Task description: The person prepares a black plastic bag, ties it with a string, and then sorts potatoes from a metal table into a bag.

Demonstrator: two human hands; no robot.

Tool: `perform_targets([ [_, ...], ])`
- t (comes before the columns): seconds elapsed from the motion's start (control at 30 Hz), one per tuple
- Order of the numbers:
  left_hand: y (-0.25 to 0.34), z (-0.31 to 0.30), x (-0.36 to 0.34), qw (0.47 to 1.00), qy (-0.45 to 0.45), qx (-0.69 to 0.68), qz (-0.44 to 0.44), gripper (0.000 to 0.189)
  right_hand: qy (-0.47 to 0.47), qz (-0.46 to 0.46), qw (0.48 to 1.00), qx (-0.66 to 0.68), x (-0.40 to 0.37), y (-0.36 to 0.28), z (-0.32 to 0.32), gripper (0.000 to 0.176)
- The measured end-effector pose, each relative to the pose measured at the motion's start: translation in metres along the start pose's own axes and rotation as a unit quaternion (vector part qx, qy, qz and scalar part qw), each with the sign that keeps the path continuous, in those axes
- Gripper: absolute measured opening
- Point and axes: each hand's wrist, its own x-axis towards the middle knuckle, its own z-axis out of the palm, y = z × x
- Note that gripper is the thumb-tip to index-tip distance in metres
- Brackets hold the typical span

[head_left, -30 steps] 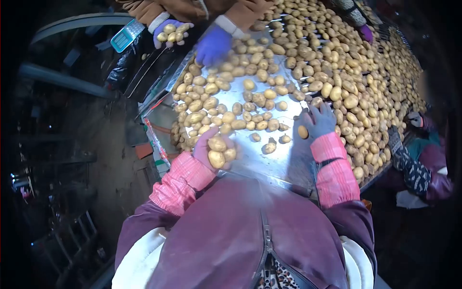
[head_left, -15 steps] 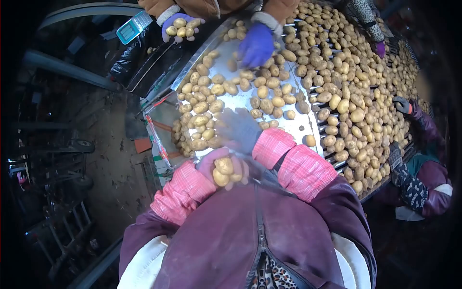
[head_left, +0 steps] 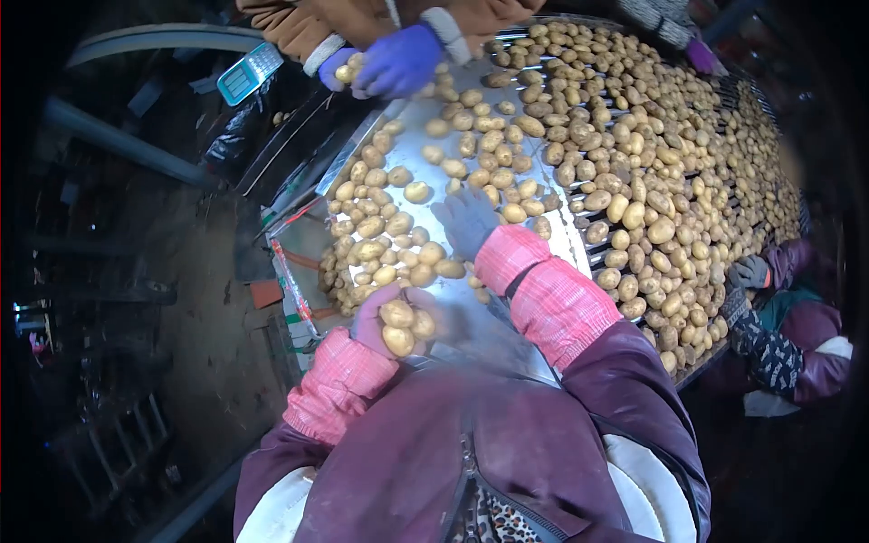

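My left hand (head_left: 368,326), in a pink glove, cups a few potatoes (head_left: 397,315) against its palm, low over the near edge of the metal table. My right hand (head_left: 467,223), in a grey glove, reaches out over the bare sheet metal (head_left: 425,213) with its fingers stretched forward. Nothing shows in that hand, though its underside is hidden. Just beyond its fingertips lie loose potatoes (head_left: 491,176). To the left of it, a bunch of potatoes (head_left: 371,226) runs down along the table's side.
A bar conveyor (head_left: 652,181) thick with potatoes spans the right. Across the table, a co-worker's purple-gloved hands (head_left: 403,61) hold potatoes. Other workers' gloved hands reach in at the right edge (head_left: 749,271) and top right (head_left: 701,56). A teal-and-white device (head_left: 249,74) sits upper left.
My right hand has moved forward and slightly right, away from my left hand, which still holds potatoes. The co-worker's reaching hand has drawn back to their other hand. Potatoes on the table have shifted.
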Motion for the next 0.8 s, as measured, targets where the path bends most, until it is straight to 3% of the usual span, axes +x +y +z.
perform_targets([
  [0.07, 0.005, 0.012, 0.004, 0.999, -0.047, 0.001, 0.007, 0.058, 0.021, 0.048, 0.991, 0.121, -0.022, 0.001, -0.012, 0.044],
  [0.1, 0.009, -0.006, 0.015, 0.995, -0.089, 0.038, 0.001, 0.064, 0.108, 0.061, 0.978, 0.169, -0.030, -0.001, -0.001, 0.045],
  [0.2, 0.009, 0.029, 0.024, 0.986, -0.163, 0.032, -0.002, 0.066, 0.175, -0.066, 0.932, 0.311, -0.057, -0.014, -0.032, 0.046],
  [0.3, 0.009, 0.029, 0.032, 0.983, -0.181, -0.001, -0.032, 0.069, 0.187, -0.050, 0.930, 0.313, -0.069, -0.011, -0.055, 0.050],
  [0.4, 0.003, 0.011, 0.040, 0.982, -0.173, 0.018, -0.072, 0.068, 0.222, 0.017, 0.965, 0.136, -0.054, 0.053, -0.048, 0.052],
  [0.43, 0.001, 0.019, 0.041, 0.967, -0.230, -0.040, -0.098, 0.067, 0.215, 0.055, 0.972, 0.073, -0.045, 0.075, -0.042, 0.054],
  [0.47, 0.000, 0.020, 0.040, 0.974, -0.203, -0.027, -0.098, 0.067, 0.190, 0.115, 0.975, 0.007, -0.037, 0.089, -0.031, 0.055],
  [0.53, 0.000, 0.023, 0.039, 0.984, -0.148, 0.002, -0.096, 0.068, 0.146, 0.148, 0.978, -0.021, -0.030, 0.097, -0.014, 0.055],
  [0.57, 0.003, 0.027, 0.040, 0.970, -0.206, -0.039, -0.125, 0.061, 0.125, 0.163, 0.978, -0.035, -0.025, 0.101, -0.010, 0.055],
  [0.67, -0.001, 0.043, 0.037, 0.977, -0.075, 0.192, -0.050, 0.054, 0.045, 0.117, 0.992, -0.005, -0.042, 0.083, -0.015, 0.057],
  [0.7, 0.003, 0.044, 0.037, 0.982, -0.098, 0.132, -0.090, 0.051, 0.015, 0.107, 0.992, 0.062, -0.051, 0.077, -0.041, 0.049],
  [0.8, 0.003, 0.053, 0.043, 0.986, -0.068, 0.072, -0.136, 0.051, -0.125, 0.090, 0.983, 0.101, -0.040, 0.107, -0.071, 0.035],
])
